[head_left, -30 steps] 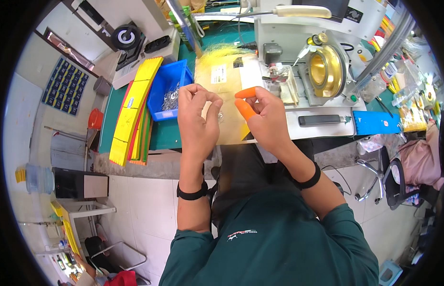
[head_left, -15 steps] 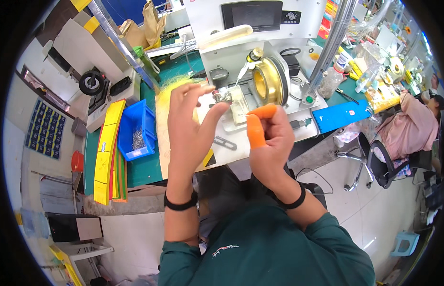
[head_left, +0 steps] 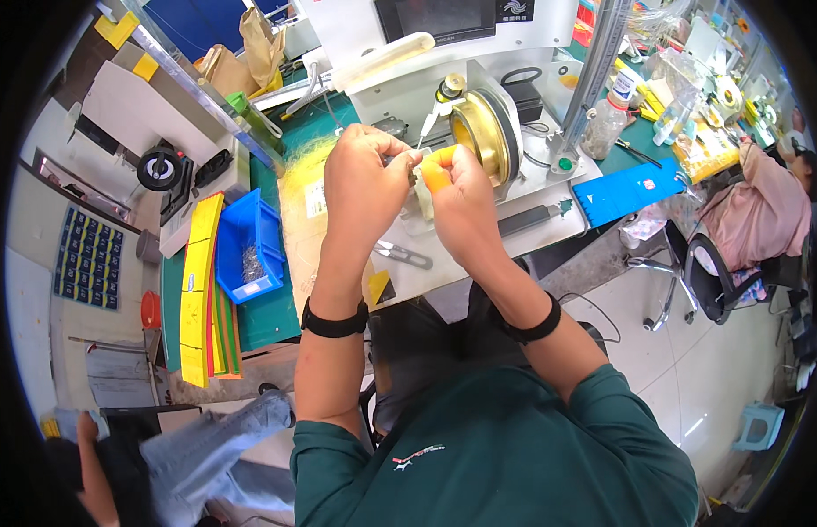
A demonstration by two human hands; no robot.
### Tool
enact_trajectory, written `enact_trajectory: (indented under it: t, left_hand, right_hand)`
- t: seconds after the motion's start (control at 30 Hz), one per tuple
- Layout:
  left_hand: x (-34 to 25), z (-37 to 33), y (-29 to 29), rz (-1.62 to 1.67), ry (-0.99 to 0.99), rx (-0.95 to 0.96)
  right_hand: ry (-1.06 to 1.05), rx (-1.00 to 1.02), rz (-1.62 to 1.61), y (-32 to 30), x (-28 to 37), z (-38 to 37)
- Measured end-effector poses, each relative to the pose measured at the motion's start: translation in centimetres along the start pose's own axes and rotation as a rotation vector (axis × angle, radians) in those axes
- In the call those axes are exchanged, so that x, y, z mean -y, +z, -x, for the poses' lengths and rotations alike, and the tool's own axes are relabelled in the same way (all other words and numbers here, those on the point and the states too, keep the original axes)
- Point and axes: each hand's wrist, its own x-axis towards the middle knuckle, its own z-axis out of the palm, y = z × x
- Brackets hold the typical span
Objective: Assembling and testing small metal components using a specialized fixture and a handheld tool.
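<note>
Both hands pinch an orange piece (head_left: 435, 178) before the brass-coloured spool (head_left: 478, 132), snips (head_left: 404, 255) below.

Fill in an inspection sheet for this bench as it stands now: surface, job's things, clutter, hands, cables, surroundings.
Surface: green mat with a pale work plate in front of the machine.
Job's things: small orange piece held up close to the brass-coloured round winding head; whether they touch cannot be told.
Clutter: blue bin of small metal parts, yellow strips, snips, blue tray, bottles at the far right.
Hands: left hand pinches something small and hidden; right hand grips the orange piece; both wear black wristbands.
Cables: black loop behind the winding head.
Surroundings: a seated person at right, another person's legs at lower left.
</note>
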Motion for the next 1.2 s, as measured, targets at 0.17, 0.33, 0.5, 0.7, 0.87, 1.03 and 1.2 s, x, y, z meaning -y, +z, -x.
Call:
enact_trajectory:
  t: [0.17,0.33,0.5,0.7,0.87,1.03,1.2]
  left_hand:
    - [-0.3,-0.3,-0.5,0.06,-0.041,0.043]
    - [-0.5,-0.8,-0.9,-0.011,0.023,0.063]
    - [-0.9,-1.4,-1.6,-0.211,0.251,-0.066]
    - [2.4,-2.1,-1.8,-0.073,0.098,0.056]
    - [1.6,-0.8,-1.6,0.141,-0.112,-0.043]
    - [1.8,0.8,-1.6,0.169,-0.011,0.01]
    - [0.9,0.9,-1.8,0.119,0.101,0.01]
  right_hand:
    - [0.005,-0.016,-0.009,0.1,-0.9,-0.6]
    - [0.064,-0.049,-0.013,0.5,-0.7,-0.1]
    - [0.004,-0.112,0.023,1.0,-1.6,-0.8]
    - [0.043,-0.086,0.034,1.3,-1.5,-0.8]
    - [0.057,-0.095,0.054,1.2,-2.4,-1.4]
    - [0.028,-0.086,0.099,1.2,-2.6,-2.0]
    - [0.051,-0.128,0.152,2.0,-2.1,-2.2]
